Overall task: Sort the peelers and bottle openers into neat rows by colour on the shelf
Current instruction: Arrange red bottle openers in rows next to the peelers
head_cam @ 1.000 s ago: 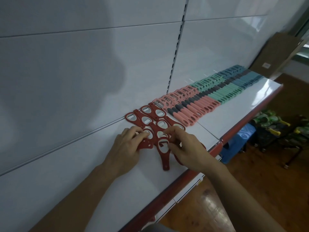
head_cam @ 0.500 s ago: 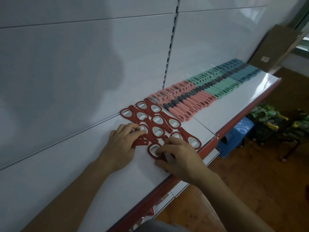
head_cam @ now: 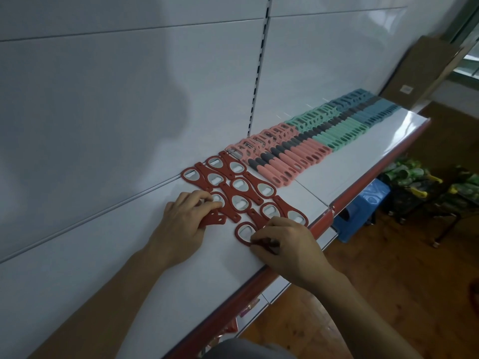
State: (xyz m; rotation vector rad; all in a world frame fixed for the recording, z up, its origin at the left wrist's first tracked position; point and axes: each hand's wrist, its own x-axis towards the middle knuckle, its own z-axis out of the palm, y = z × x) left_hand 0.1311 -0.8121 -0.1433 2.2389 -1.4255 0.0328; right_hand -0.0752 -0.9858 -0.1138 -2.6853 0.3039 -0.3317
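Head view: looks down along a white shelf (head_cam: 124, 260) that runs from the lower left to the upper right of the frame.
Finished rows: pink peelers (head_cam: 290, 161), green peelers (head_cam: 334, 136) and blue peelers (head_cam: 370, 112) lie side by side, one colour after another, towards the upper right.
Red bottle openers (head_cam: 241, 186): laid flat at centre frame in overlapping diagonal rows, just beside the pink group.
Left hand (head_cam: 181, 221): its fingers (head_cam: 199, 198) curl over the near-left opener (head_cam: 215, 219), pinning it against the shelf at the lower-left corner of the red group.
Right hand (head_cam: 290, 244): its fingers (head_cam: 264, 235) pinch the handle of the loose opener (head_cam: 243, 232), which lies flat at the near end of the group.
Key relation: the loose opener's ring head points up-left from the right fingers, and its handle runs down-right beneath them. This long axis is roughly parallel to its neighbours. The right hand holds it; the left hand is just beside it, apart.
Step in hand: probably nudging this last red piece into line.
Risk: a sideways push could shift the overlapped openers touching it.
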